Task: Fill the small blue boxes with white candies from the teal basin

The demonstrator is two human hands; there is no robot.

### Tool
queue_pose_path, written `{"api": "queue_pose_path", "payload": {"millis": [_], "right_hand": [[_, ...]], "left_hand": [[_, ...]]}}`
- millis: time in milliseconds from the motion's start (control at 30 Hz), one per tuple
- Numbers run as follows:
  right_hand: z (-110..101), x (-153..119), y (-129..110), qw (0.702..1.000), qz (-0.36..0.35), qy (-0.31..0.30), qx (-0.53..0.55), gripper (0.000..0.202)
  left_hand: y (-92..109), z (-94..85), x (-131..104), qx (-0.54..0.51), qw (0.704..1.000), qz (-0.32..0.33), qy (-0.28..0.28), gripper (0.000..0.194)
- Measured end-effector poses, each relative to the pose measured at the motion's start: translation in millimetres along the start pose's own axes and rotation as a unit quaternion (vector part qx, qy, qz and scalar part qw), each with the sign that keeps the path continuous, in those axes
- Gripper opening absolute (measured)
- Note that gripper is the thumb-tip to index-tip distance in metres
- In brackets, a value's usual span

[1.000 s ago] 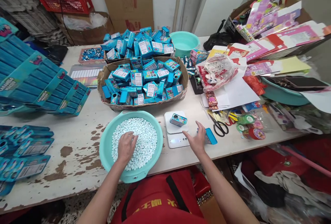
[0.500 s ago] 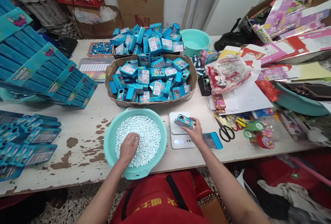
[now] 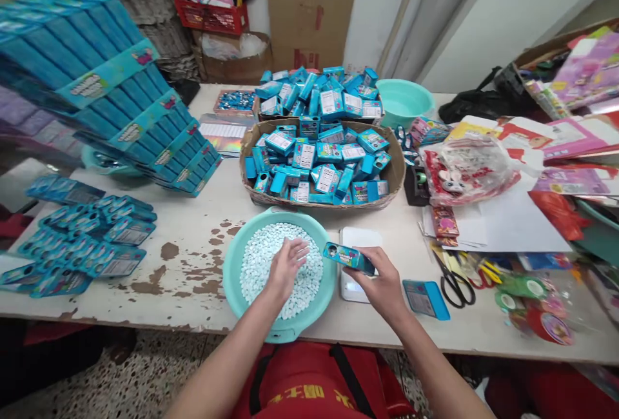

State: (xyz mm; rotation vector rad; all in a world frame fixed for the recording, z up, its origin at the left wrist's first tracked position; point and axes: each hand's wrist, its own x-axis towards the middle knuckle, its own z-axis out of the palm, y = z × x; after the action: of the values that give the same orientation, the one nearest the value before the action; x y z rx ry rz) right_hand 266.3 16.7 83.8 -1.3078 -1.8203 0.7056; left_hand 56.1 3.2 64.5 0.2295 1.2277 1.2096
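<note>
My right hand holds a small blue candy box by its far end, tilted, with a dark round opening facing left. The box hangs between the basin's right rim and the white scale, partly over the scale. Above the white candies in the turquoise basin is my left hand, palm turned toward the box and fingers stretched and slightly curved. Whether any candies lie in its palm cannot be made out. A flat blue carton lies right of the scale.
A cardboard tray piled with blue boxes stands behind the basin. Stacked display packs lean at left above loose blue boxes. At right are black-handled scissors, tape rolls and a plastic bag of goods.
My left hand has risen from the candies and turned toward the box. My right hand has lifted the box off the scale area toward the basin. The view has shifted left.
</note>
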Motion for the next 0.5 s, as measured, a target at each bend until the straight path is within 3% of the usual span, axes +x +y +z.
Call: {"api": "queue_pose_path", "payload": {"millis": [67, 167, 400, 500], "right_hand": [[6.2, 2.0, -17.1, 0.999, -0.027, -0.014, -0.02, 0.028], [20.1, 4.2, -24.2, 0.998, -0.045, -0.025, -0.033, 0.026], [39.9, 5.4, -17.2, 0.999, 0.004, -0.038, 0.005, 0.028], [38.1, 4.5, -20.3, 0.997, 0.044, -0.031, 0.054, 0.029]], "left_hand": [[7.8, 17.3, -5.3, -0.099, 0.994, -0.028, -0.026, 0.051], [15.4, 29.8, -11.0, -0.18, 0.981, -0.059, -0.028, 0.048], [16.1, 22.1, -16.6, -0.217, 0.976, -0.034, 0.001, 0.02], [16.1, 16.4, -14.2, -0.195, 0.98, -0.03, 0.004, 0.023]]}}
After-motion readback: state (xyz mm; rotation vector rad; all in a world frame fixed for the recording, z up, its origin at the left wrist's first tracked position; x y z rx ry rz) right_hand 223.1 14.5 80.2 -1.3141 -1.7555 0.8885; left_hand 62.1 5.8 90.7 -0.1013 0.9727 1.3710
